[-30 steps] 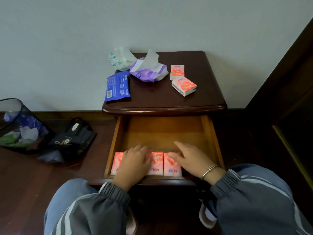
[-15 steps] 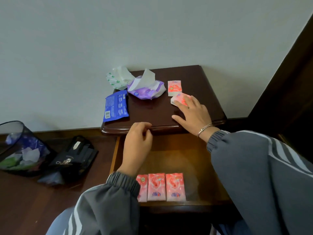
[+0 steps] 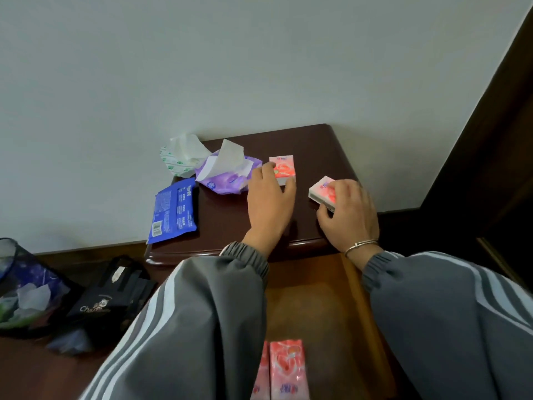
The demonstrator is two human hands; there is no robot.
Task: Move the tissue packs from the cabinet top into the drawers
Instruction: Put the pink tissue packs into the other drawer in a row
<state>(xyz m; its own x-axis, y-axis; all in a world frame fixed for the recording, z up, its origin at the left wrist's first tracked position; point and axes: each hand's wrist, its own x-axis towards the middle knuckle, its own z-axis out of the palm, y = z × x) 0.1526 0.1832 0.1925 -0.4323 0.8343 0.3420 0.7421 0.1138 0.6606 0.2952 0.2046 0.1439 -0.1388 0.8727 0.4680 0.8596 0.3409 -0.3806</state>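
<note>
Two small pink tissue packs lie on the dark wooden cabinet top [image 3: 314,145]. My left hand [image 3: 269,200] grips the rear pink pack [image 3: 284,168] between fingers and thumb. My right hand [image 3: 347,215] holds the right pink pack [image 3: 321,190], which is tilted with one end off the wood. Below, the open drawer [image 3: 311,295] holds pink packs [image 3: 287,368] at its front; my left sleeve hides part of them. A purple pack [image 3: 227,180], a green-printed pack [image 3: 180,155] and a blue pack [image 3: 174,212] sit at the cabinet's left.
A mesh waste bin [image 3: 17,287] with paper scraps and a black bag [image 3: 106,301] stand on the floor to the left. A dark wooden panel [image 3: 496,157] rises at the right. The wall is right behind the cabinet.
My left hand rose from the cabinet's front edge onto the top and took hold of the rear pink pack. My right hand closed on the right pack and tipped it up.
</note>
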